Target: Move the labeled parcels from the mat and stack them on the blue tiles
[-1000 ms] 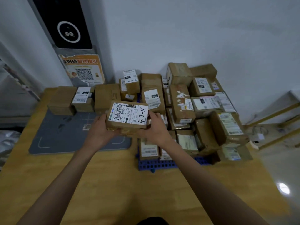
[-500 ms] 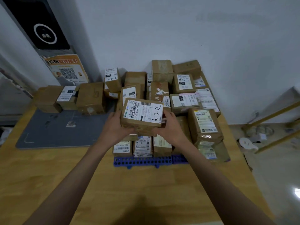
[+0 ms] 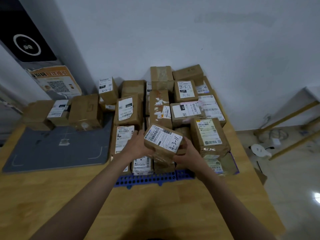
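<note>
The wooden surface carries two zones: a grey mat on the left and, to its right, a big heap of parcels piled on the blue tiles, whose perforated front edge shows below the heap. Over the last second the parcel marked "4-3-11" has travelled rightward from the mat's edge and now sits low over the front middle of the heap, tilted with its label facing up; it seems to be touching or just about touching the boxes beneath, though the contact is hidden. That puts this transfer near its end: the judgement is that it only needs settling into a stable spot and letting go. Three boxes remain at the back of the mat, so more trips are left. The left hand grips the parcel's left end, and the right hand cups its lower right corner, fingers curled round the edge. With the heap uneven, a box set on a slope could slide forward.
</note>
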Tool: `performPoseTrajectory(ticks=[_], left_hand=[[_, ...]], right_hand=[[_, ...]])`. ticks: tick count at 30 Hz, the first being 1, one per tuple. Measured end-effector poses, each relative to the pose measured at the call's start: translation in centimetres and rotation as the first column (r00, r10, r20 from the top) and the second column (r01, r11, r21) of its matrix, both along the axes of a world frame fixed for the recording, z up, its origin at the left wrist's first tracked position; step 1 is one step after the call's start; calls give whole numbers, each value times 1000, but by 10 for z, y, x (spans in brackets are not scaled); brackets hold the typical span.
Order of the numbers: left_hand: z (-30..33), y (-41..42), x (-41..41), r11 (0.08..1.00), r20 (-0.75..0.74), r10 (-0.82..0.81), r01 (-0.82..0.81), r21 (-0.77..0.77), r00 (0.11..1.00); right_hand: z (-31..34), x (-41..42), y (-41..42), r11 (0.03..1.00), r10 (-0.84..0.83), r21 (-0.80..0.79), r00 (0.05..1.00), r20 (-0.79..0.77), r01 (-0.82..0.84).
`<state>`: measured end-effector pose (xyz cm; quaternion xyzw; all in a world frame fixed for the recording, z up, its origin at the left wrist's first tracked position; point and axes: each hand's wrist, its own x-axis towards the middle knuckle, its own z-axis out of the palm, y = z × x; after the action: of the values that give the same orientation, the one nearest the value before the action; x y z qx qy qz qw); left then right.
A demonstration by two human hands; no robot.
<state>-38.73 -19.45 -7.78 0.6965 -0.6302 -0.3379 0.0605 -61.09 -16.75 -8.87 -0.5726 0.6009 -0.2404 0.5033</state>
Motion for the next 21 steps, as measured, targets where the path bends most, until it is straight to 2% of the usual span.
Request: performPoseTrajectory(ticks=[6, 9, 14, 21], left_hand=[[-3, -11, 6, 999, 34, 37, -37, 1, 999], [-7, -13, 7, 996, -6, 86, -86, 33, 996], [-16, -12, 1, 986, -51, 107, -100, 133, 993], [-12, -14, -1, 986, -72, 111, -101, 135, 991]], right_hand=[[-6, 8, -20, 1000, -16, -17, 1000, -1, 16], [-11, 14, -30, 1000, -10, -19, 1000, -8, 10], [-20, 16, -46, 1000, -8, -6, 998, -66, 7], [-26, 15, -57, 999, 40, -16, 980, -195, -44]])
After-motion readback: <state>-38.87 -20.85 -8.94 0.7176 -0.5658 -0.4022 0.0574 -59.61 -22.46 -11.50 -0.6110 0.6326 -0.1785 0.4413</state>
